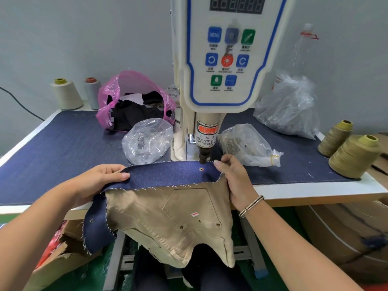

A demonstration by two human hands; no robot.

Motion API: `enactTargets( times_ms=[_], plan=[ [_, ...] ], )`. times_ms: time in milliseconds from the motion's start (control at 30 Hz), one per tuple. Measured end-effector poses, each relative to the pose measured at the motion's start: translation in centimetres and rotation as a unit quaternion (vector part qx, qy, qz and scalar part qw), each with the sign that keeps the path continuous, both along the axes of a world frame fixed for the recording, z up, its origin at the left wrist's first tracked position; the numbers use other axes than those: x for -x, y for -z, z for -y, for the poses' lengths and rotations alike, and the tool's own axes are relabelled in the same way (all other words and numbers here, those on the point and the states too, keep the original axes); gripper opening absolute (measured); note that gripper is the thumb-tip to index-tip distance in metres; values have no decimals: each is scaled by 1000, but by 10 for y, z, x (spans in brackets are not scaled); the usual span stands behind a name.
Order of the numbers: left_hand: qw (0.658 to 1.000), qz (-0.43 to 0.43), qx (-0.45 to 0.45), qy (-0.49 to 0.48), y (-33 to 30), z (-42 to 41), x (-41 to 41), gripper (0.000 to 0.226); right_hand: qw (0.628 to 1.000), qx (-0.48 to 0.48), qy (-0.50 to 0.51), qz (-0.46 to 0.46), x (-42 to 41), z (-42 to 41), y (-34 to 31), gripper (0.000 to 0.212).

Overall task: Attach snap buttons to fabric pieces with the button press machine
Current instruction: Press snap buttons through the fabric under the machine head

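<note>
While both hands stretch the navy denim band [168,175] flat under the press head [204,157], the step in hand looks to be placing the next snap. The left hand [100,178] pinches the band's left end, thumb on top and fingers curled beneath. The right hand [231,175] pinches the right end just right of the press head, fingertips at the band's far edge.

To do this well, I judge the band should stay taut and level, with the marked spot centred directly below the press head and both hands kept out to the sides, as the warning label [206,135] just above the press head urges. The right fingertips lie close beside the head; easing them outward would be safer.

One snap [201,169] already shows on the band, just in front of the press head.

The band's long axis runs left to right across the front of the press head. The attached tan fabric piece [178,223] hangs down toward the person, its pointed end nearest them.
</note>
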State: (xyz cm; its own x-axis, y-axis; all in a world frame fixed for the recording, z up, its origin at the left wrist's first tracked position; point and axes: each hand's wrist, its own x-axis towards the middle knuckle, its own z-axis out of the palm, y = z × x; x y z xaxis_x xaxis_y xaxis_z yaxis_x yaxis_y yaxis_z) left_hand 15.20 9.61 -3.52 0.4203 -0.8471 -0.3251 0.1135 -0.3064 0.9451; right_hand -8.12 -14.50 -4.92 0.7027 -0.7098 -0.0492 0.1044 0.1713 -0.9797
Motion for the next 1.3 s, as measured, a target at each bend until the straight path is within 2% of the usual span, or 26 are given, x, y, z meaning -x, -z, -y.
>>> enactTargets(
  times_ms=[100, 200, 300, 367, 433, 533, 600, 700, 767, 833, 900, 967, 1067, 1200, 1300],
  plan=[
    [1000, 3, 5, -1, -1, 2, 3, 68, 1000, -6, 0, 7, 2, -1, 1, 16],
    [1000, 28, 9, 10, -4, 3, 7, 61, 997, -42, -6, 65, 10, -5, -1, 20],
    [999, 38, 36, 14, -5, 3, 12, 52, 994, -34, -41, 94, 30, -10, -3, 12],
    [997, 63, 37, -6, -5, 8, 17, 41, 996, 17, -70, 59, 46, -9, -1, 13],
    [988, 148, 29, -20, -2, 18, 24, 29, 987, 135, -86, -27, 61, -7, -1, 14],
    [937, 347, 4, -38, 7, 38, 38, 5, 930, 325, -94, -141, 74, -5, -7, 13],
    [904, 424, -12, -59, 12, 47, 48, 17, 898, 406, -55, -157, 75, -1, -16, 18],
    [897, 437, -37, -54, 17, 50, 52, 18, 846, 505, 109, -129, 68, 26, -38, 16],
    [902, 426, -37, -52, 17, 49, 50, 18, 775, 570, 164, -219, 57, 55, -51, 10],
    [902, 426, -33, -56, 16, 47, 51, 17, 682, 618, 125, -370, 43, 80, -56, 18],
    [899, 431, -29, -66, 16, 46, 51, 17, 621, 642, 58, -446, 28, 92, -53, 20],
    [899, 432, -23, -75, 18, 45, 51, 20, 596, 663, 18, -452, 12, 98, -49, 20],
    [898, 433, -17, -80, 17, 45, 52, 22, 567, 669, 6, -481, -7, 103, -47, 24],
    [894, 440, -25, -80, 18, 47, 51, 19, 508, 677, -10, -532, -21, 104, -41, 30],
    [892, 445, -26, -80, 19, 47, 50, 21, 495, 682, 1, -539, -26, 102, -37, 33]
  ],
)
